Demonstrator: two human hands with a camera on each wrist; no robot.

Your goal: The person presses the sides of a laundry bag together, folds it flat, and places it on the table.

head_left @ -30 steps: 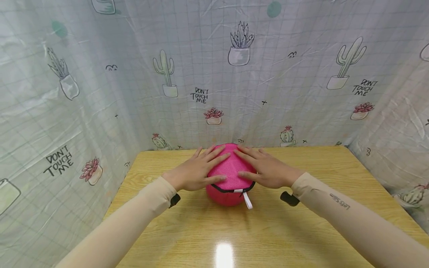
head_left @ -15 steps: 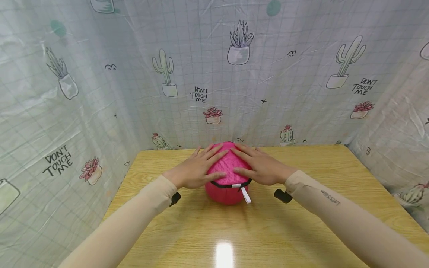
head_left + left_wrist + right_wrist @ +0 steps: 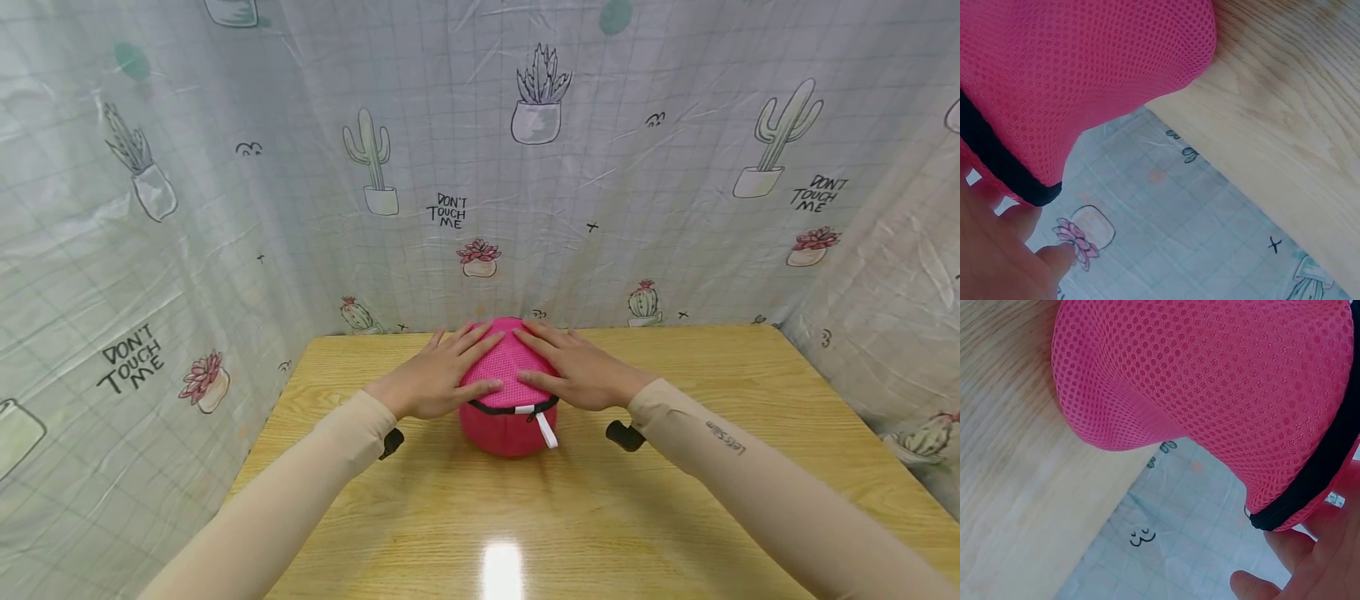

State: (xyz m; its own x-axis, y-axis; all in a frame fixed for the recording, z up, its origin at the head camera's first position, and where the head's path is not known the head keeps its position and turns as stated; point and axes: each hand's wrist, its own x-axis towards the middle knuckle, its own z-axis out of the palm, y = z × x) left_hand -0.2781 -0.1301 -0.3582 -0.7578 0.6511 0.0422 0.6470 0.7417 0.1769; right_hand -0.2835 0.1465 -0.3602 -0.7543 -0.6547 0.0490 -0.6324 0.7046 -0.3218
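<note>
A round bright pink mesh bag (image 3: 507, 368) stands on the table, a black trim running round its top edge. From the front of that trim hangs a white tab (image 3: 546, 430). My left hand (image 3: 429, 380) rests on the top from the left, fingers spread and nearly straight. Opposite it, my right hand (image 3: 591, 375) lies on the right of the top in the same way. Both thumbs point inward across the mesh. In the left wrist view, fingertips are right at the black trim (image 3: 1007, 159); the right wrist view shows likewise.
The wooden table (image 3: 510, 508) ends at the back against a patterned curtain (image 3: 585, 183) with printed cacti, which also hangs along both sides. Black wrist devices show beneath each sleeve.
My right hand has shifted slightly left, and the bag's front trim and white tab have moved a little up and left. My left hand stays nearly in place.
</note>
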